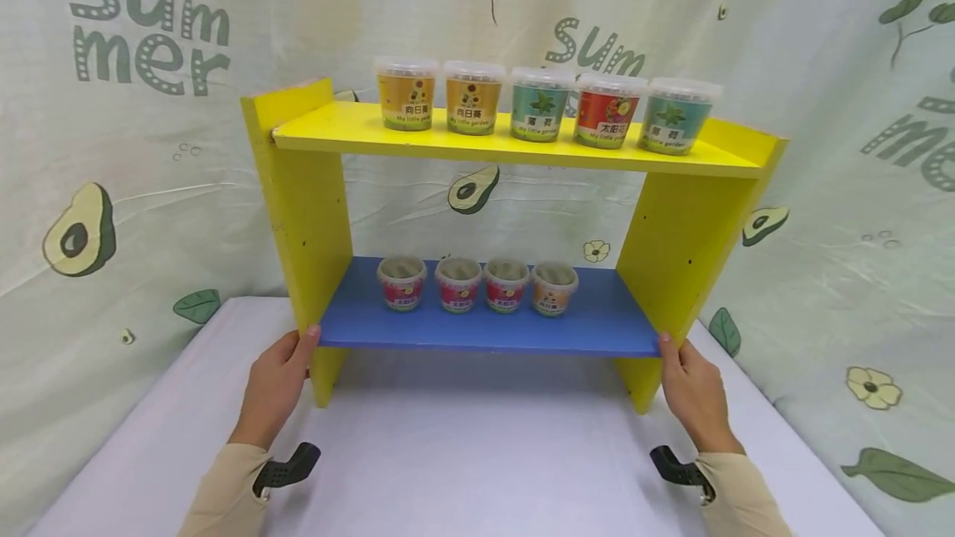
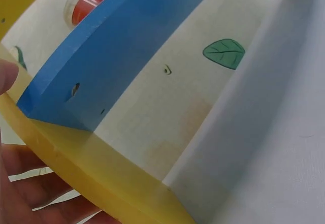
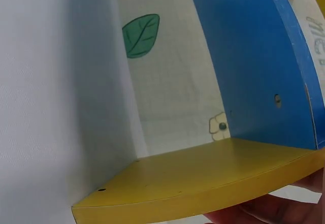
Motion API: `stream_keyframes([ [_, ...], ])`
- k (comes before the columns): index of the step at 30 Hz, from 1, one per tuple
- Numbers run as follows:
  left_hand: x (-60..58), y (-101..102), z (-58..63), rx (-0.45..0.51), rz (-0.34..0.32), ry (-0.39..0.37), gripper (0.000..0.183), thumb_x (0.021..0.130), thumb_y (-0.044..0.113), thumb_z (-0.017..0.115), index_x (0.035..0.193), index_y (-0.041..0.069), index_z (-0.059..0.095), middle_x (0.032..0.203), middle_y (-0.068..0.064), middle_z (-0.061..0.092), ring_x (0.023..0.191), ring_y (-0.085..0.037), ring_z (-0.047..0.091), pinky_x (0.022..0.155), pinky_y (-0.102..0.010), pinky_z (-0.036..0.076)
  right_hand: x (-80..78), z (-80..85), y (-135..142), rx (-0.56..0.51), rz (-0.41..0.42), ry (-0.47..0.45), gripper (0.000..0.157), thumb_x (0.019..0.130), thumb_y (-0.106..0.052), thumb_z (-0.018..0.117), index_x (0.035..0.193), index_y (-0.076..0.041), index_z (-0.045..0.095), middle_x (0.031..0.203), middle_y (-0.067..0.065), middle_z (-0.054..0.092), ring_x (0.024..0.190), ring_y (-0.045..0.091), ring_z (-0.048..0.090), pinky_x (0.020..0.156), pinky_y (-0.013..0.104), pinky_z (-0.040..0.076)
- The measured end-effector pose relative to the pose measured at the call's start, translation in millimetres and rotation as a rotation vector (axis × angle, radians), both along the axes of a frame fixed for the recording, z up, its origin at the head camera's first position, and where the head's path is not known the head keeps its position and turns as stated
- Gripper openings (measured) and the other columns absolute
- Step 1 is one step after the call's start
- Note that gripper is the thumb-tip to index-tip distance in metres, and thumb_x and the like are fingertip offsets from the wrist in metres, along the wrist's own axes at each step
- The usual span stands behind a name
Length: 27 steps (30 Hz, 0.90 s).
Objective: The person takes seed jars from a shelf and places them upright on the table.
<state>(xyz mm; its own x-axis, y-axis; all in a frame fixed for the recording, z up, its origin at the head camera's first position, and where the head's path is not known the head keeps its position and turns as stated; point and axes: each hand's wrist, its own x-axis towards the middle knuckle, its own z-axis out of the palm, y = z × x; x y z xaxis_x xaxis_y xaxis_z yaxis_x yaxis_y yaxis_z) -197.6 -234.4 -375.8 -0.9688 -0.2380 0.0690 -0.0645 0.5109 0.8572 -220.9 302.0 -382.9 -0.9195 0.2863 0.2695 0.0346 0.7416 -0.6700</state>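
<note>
A two-tier shelf with yellow side panels, a yellow top board (image 1: 455, 143) and a blue lower board (image 1: 485, 334) faces me in the head view. My left hand (image 1: 278, 379) grips its left side panel (image 1: 309, 230) low down, thumb at the blue board's front corner and fingers around the outside. The right hand (image 1: 695, 392) holds the right side panel (image 1: 679, 239) the same way. In the right wrist view its fingers (image 3: 269, 210) show below the yellow panel. Several lidded plastic cups (image 1: 468, 98) line the top board. Smaller red-labelled cups (image 1: 458, 292) and an orange-labelled one (image 1: 552, 297) stand below.
A white table (image 1: 485, 454) lies under the shelf. Behind and on both sides hangs a pale cloth (image 1: 164, 214) printed with avocados, leaves and lettering. Black straps with a dark mount (image 1: 291, 469) sit on both wrists.
</note>
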Motion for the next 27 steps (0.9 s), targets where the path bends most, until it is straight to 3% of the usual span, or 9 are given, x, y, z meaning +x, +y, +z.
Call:
stream_keyframes([
  [5, 1.6, 1, -2.0, -0.028, 0.038, 0.004, 0.088, 0.098, 0.070, 0.031, 0.148, -0.001, 0.044, 0.137, -0.026, 0.054, 0.116, -0.042, 0.055, 0.096, -0.056, 0.047, 0.6, -3.8, -2, 0.034, -0.022, 0.049, 0.068, 0.105, -0.056, 0.027, 0.129, 0.000, 0.057, 0.118, 0.027, 0.065, 0.103, 0.044, 0.060, 0.074, 0.049, 0.048],
  [10, -0.3, 6, -5.3, -0.063, 0.074, 0.036, 0.085, 0.098, 0.068, 0.033, 0.143, -0.001, 0.051, 0.133, -0.026, 0.059, 0.119, -0.043, 0.056, 0.096, -0.057, 0.047, 3.6, -8.1, -3, 0.050, -0.060, 0.076, 0.066, 0.106, -0.054, 0.029, 0.122, 0.002, 0.059, 0.103, 0.024, 0.066, 0.088, 0.036, 0.059, 0.061, 0.037, 0.041],
  [13, 2.4, 8, -4.4, -0.075, 0.117, 0.032, 0.081, 0.098, 0.068, 0.034, 0.138, 0.001, 0.057, 0.125, -0.023, 0.064, 0.111, -0.039, 0.058, 0.084, -0.047, 0.051, 3.2, -9.7, -6, 0.037, -0.066, 0.081, 0.065, 0.106, -0.053, 0.029, 0.120, 0.003, 0.060, 0.104, 0.025, 0.066, 0.087, 0.036, 0.058, 0.061, 0.037, 0.040],
  [16, 5.7, 9, -3.1, -0.087, 0.166, 0.043, 0.076, 0.099, 0.065, 0.037, 0.134, 0.002, 0.061, 0.116, -0.021, 0.068, 0.102, -0.034, 0.059, 0.072, -0.037, 0.045, 2.3, -10.2, -9, 0.027, -0.062, 0.082, 0.063, 0.106, -0.052, 0.029, 0.113, 0.002, 0.061, 0.094, 0.022, 0.065, 0.084, 0.035, 0.057, 0.060, 0.037, 0.039],
  [20, 6.5, 11, -3.6, -0.111, 0.211, 0.087, 0.070, 0.101, 0.061, 0.040, 0.131, 0.003, 0.065, 0.113, -0.020, 0.070, 0.100, -0.034, 0.062, 0.071, -0.037, 0.046, 1.5, -9.3, -10, 0.029, -0.062, 0.090, 0.060, 0.106, -0.052, 0.029, 0.103, 0.000, 0.060, 0.074, 0.013, 0.053, 0.076, 0.031, 0.052, 0.055, 0.035, 0.036],
  [27, 8.9, 12, -0.3, -0.149, 0.218, 0.131, 0.065, 0.102, 0.056, 0.042, 0.130, 0.002, 0.066, 0.111, -0.021, 0.071, 0.096, -0.035, 0.065, 0.066, -0.033, 0.044, -2.2, -6.1, -8, 0.018, -0.037, 0.088, 0.064, 0.106, -0.051, 0.028, 0.118, 0.003, 0.060, 0.089, 0.019, 0.064, 0.082, 0.033, 0.057, 0.058, 0.035, 0.041],
])
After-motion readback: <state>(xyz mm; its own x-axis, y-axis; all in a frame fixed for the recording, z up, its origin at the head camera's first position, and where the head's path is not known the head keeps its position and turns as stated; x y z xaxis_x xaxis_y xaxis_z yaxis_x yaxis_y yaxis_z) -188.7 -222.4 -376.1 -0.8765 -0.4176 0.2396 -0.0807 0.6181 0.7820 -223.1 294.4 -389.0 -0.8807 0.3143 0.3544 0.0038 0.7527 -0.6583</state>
